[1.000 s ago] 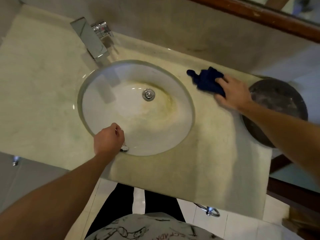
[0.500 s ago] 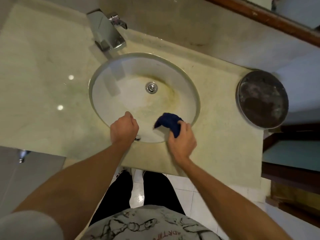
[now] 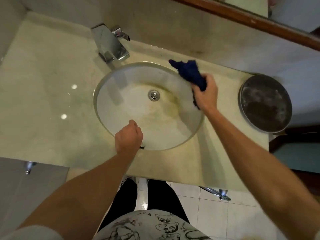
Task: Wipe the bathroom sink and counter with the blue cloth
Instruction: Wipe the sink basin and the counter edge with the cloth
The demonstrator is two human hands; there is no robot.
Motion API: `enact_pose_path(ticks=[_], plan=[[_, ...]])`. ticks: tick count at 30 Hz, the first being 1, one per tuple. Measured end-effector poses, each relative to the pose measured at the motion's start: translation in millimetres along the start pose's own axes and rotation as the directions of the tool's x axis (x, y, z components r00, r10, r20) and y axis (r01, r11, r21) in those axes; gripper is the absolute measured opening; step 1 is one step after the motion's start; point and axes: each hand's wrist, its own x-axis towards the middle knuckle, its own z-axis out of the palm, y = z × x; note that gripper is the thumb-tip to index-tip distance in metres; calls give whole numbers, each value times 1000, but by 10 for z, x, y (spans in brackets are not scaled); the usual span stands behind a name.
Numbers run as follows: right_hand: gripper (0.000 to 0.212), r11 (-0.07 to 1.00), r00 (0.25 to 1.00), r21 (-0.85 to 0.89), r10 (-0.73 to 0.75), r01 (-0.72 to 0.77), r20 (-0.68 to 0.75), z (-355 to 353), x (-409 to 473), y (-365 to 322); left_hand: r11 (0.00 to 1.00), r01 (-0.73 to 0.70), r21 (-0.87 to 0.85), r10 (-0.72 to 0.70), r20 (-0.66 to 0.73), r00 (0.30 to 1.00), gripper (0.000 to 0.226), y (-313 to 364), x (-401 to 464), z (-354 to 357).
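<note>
Right hand (image 3: pixel 206 94): fingers curled round one blue cloth (image 3: pixel 190 73) at the sink's (image 3: pixel 121 115) far right rim
Left hand (image 3: pixel 129 135): loose fist, holding nothing, on the near rim
Counter (image 3: pixel 43 104): one faucet (image 3: pixel 110 44), one round dark tray (image 3: pixel 265 103)

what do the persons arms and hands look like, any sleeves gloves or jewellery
Both forearms are bare up to the elbow. The left hand and right hand wear no gloves, and no rings, watch or bands show. A pale grey-white short sleeve shows only at the left upper arm, at the frame's bottom corner.
</note>
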Motion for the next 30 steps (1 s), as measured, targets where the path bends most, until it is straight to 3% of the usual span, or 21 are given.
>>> enact_pose_path(ticks=[2, 5, 7, 9, 13, 17, 20, 22, 24, 26, 27, 28, 30], plan=[[36, 950, 980, -240, -195, 200, 46, -71, 482, 105, 1000, 12, 5, -12, 8, 1000, 16, 8, 0, 7], [42, 737, 874, -471, -402, 485, 273, 39, 1064, 166, 999, 25, 29, -25, 5, 1000, 14, 5, 5, 11], [44, 596, 791, -521, -430, 611, 436, 167, 1345, 259, 998, 33, 53, -34, 20, 999, 14, 0, 16, 23], [44, 558, 766, -530, -398, 639, 505, 244, 1495, 422, 997, 45, 57, -47, 31, 998, 13, -10, 31, 38], [40, 677, 852, -525, -338, 515, 400, 155, 1281, 685, 997, 47, 59, -49, 28, 998, 11, -21, 40, 54], [46, 748, 942, -580, -202, 324, 267, -175, 439, 939, 996, 49, 68, -52, 34, 998, 12, 1, 26, 17], [51, 771, 974, -603, -104, 205, 199, -349, -421, 1032, 997, 41, 71, -43, 25, 999, 13, 18, 13, 7], [50, 797, 970, -575, -53, 184, 237, -409, -862, 1036, 997, 42, 67, -43, 18, 999, 14, 24, 11, 8], [44, 895, 954, -430, 19, 117, 299, -506, -1042, 981, 998, 45, 44, -46, 24, 999, 14, 26, 4, 1], [31, 980, 943, -172, 147, -98, 300, -661, -1006, 832, 999, 38, 31, -39, 28, 999, 15, 13, -4, -8], [22, 969, 924, -41, 244, -243, 296, -738, -964, 722, 999, 35, 31, -36, 28, 999, 16, 9, -3, -8], [19, 918, 891, 93, 346, -387, 292, -807, -913, 628, 999, 32, 32, -33, 28, 999, 16, 9, -2, -7], [30, 705, 812, 409, 459, -579, 360, -928, -821, 454, 999, 36, 34, -37, 28, 999, 17, 15, 0, -7]])
